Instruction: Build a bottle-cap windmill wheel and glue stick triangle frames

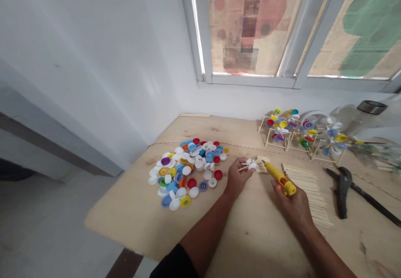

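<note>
My left hand (236, 176) is closed in a pinch on a small piece made of thin wooden sticks and a white bottle cap (251, 165), held just above the wooden table (131, 215). My right hand (293, 205) grips a yellow glue gun (278, 178), its nozzle pointing at the stick piece. A row of wooden sticks (308, 186) lies on the table just right of the gun. A heap of coloured bottle caps (189, 169) lies to the left of my left hand.
Several stick-and-cap wheel models (300, 134) stand at the back near the wall. Black pliers (343, 190) lie at the right, and a clear jar with a dark lid (363, 117) lies behind them. A white wall and window frame (250, 79) border the table.
</note>
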A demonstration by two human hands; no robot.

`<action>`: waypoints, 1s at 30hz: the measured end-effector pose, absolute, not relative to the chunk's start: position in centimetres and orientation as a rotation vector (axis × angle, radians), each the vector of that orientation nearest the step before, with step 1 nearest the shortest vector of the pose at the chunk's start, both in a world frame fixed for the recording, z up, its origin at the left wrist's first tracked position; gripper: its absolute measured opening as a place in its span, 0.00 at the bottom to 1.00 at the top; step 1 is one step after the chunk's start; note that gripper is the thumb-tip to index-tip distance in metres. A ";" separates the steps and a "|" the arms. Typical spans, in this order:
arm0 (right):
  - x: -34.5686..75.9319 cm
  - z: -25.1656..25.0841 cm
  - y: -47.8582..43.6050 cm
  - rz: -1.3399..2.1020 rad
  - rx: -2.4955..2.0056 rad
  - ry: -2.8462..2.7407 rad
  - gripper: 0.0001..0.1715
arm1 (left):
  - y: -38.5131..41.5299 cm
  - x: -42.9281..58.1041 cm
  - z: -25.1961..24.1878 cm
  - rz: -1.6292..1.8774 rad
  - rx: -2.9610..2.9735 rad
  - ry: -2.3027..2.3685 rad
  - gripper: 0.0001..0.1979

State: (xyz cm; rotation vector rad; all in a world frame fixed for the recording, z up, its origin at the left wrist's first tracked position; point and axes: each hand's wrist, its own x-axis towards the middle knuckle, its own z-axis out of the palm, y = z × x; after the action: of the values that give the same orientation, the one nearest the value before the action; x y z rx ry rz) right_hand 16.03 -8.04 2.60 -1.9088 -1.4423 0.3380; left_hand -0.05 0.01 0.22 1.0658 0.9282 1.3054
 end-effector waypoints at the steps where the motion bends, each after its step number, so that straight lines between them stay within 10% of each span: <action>1: 16.1 2.6 -8.0 0.329 -1.921 -1.423 0.26 | 0.0 0.0 0.2 1.305 1.069 0.927 0.16; 30: 15.9 2.9 -8.2 0.378 -1.899 -1.486 0.25 | -0.2 -0.1 0.0 1.320 1.165 0.928 0.15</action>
State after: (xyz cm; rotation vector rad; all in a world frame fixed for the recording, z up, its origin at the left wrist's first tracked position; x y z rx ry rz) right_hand 15.94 -8.16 2.92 -1.8989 -1.4860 0.3782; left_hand -0.06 -0.17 -0.03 1.1648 0.9279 1.3205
